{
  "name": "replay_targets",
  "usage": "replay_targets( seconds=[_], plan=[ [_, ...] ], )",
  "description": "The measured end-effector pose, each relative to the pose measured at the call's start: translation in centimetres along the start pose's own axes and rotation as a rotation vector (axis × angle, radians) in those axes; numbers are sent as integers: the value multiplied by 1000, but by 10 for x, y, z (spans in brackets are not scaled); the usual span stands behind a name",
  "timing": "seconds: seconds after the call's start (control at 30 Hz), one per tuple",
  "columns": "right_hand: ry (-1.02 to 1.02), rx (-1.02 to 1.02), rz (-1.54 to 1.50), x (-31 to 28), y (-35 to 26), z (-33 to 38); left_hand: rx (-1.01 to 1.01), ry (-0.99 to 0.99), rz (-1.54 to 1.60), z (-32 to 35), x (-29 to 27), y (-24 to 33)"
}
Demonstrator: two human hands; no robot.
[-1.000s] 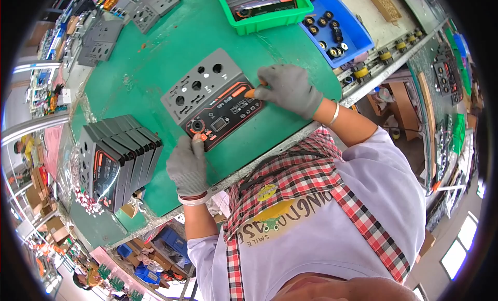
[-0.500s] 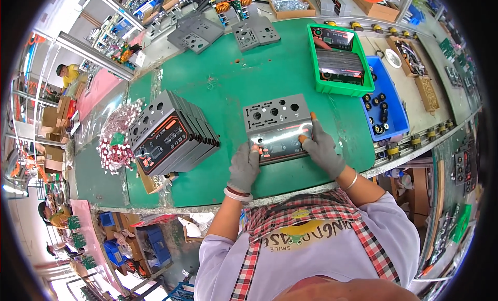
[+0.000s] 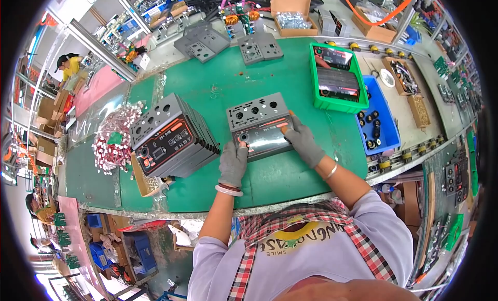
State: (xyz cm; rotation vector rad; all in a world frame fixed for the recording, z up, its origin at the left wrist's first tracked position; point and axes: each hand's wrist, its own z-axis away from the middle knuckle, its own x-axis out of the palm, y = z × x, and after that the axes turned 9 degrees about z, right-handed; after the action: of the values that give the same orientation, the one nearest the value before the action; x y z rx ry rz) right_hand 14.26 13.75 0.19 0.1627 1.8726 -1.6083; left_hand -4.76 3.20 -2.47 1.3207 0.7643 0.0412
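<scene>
A grey metal front panel [image 3: 253,109] with round holes in its upper part lies in front of me on the green work mat [image 3: 280,179]. Its lower part carries a glossy black overlay with orange-red marks. My left hand [image 3: 233,162], in a grey glove with bare fingertips, grips the lower left corner, thumb on the face. My right hand [image 3: 306,144], gloved alike, holds the right edge, its thumb lying on the black overlay. The fingers underneath are hidden. Left of my hands stands a stack of similar panels [image 3: 174,135], the top one bearing the same black overlay.
A green bin [image 3: 340,103] of black overlays stands at the back right, beside a blue bin [image 3: 392,137] of black round parts. Bundled red-and-white connectors [image 3: 111,145] lie left of the stack. Bare grey panels [image 3: 259,48] lie at the far edge. A small cardboard box [image 3: 142,179] adjoins the stack.
The panel and both hands have shifted a little left, nearer the stack. My head view has also moved slightly. Both hands keep their hold.
</scene>
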Motion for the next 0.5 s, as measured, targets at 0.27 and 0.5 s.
replay_targets(
  seconds=[0.27, 0.5],
  plan=[
    [-257, 8, -105, 10, -9, -33, 29, 127, 294, 5, -16, -1],
    [-124, 53, -221, 12, -5, -27, -216, 335, 938, 79, -74, -43]
  ],
)
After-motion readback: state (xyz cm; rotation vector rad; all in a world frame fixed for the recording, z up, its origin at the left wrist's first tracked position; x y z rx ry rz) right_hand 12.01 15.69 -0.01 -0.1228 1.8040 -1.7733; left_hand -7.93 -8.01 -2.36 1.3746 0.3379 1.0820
